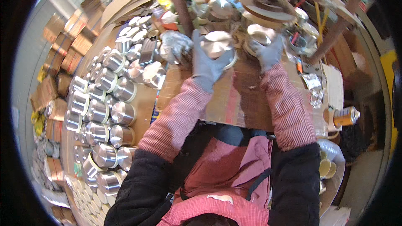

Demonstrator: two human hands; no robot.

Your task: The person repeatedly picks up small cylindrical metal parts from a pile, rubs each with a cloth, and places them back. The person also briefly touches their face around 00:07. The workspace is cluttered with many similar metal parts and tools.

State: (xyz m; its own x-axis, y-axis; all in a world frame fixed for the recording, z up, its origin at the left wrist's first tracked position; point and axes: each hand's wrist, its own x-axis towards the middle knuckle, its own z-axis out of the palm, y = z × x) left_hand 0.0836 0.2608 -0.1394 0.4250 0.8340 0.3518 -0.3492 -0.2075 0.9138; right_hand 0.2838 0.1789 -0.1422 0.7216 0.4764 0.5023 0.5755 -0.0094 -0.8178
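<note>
My left hand, in a grey work glove, grips a round metal pot with a pale rim, thumb on one side and fingers on the other. To its right my right hand, gloved alike, has its fingers at a second shiny metal piece below a round press plate; the fingertips are partly hidden, so its hold is unclear. Cardboard covers the worktop beneath both forearms. A striped work glove lies beside my left hand.
Many shiny metal pots crowd the table's left side, with a smartphone resting among them. A reddish machine post stands beyond my left hand. At the right are a spray can and an orange-handled tool.
</note>
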